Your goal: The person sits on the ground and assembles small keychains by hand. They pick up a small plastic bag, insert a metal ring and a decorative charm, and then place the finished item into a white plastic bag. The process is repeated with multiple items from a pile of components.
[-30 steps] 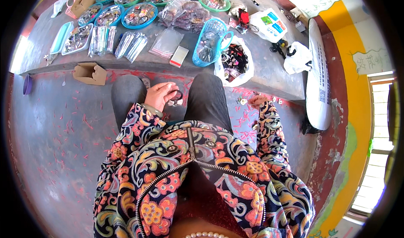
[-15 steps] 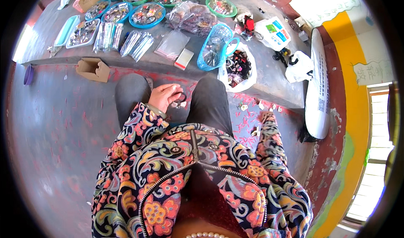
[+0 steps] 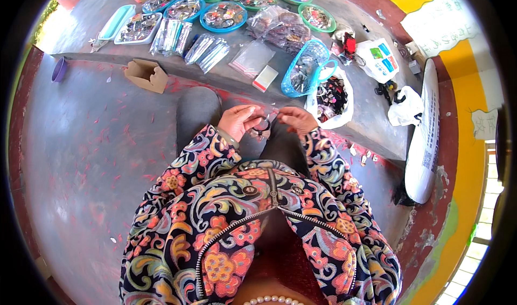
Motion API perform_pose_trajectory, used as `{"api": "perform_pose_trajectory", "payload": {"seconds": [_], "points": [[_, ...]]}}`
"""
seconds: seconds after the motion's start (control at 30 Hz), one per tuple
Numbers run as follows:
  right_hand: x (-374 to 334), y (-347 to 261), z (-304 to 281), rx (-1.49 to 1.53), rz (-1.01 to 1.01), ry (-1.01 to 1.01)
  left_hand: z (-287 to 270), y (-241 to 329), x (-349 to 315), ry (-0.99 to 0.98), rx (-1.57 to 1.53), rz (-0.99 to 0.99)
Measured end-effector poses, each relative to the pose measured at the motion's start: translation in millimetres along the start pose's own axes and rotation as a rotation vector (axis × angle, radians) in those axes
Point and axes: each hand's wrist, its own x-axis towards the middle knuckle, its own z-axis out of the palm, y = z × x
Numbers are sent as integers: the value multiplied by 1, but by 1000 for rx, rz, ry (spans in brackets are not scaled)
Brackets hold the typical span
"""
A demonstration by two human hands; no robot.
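Note:
Over my lap, my left hand (image 3: 240, 122) is closed, thumb against fingers, on a dark looped band that looks like a hair tie (image 3: 263, 125). Small pale and pinkish pieces hang at the bottom of the loop. My right hand (image 3: 299, 120) faces it a short way to the right, above my right thigh, with its fingertips pinched together. Whatever those fingertips hold is too small to make out. Just beyond the right hand sits a white plastic bag (image 3: 346, 111) filled with dark and coloured small pieces.
On the raised ledge stand a blue mesh basket (image 3: 291, 84), a red-and-white box (image 3: 265, 78), clear plastic bags (image 3: 251, 57) and several round trays of small goods, one blue-rimmed (image 3: 202, 21). A cardboard box (image 3: 146, 76) and a purple bowl (image 3: 59, 70) rest on the lower floor.
My right hand has come up from low on the right to beside the left hand, its fingers now pinched. The left hand keeps the loop. The whole view has shifted, moving the scene rightward.

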Motion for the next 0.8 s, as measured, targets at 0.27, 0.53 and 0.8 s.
{"api": "perform_pose_trajectory", "payload": {"seconds": [0.27, 0.53, 0.8], "points": [[7, -3, 47, 270, -32, 30, 0, -2, 0, 4, 0, -24], [2, -9, 49, 329, -41, 117, 7, 2, -3, 31, 2, -61], [5, -3, 45, 179, -87, 137, 4, -2, 1, 93, 204, -126]]}}
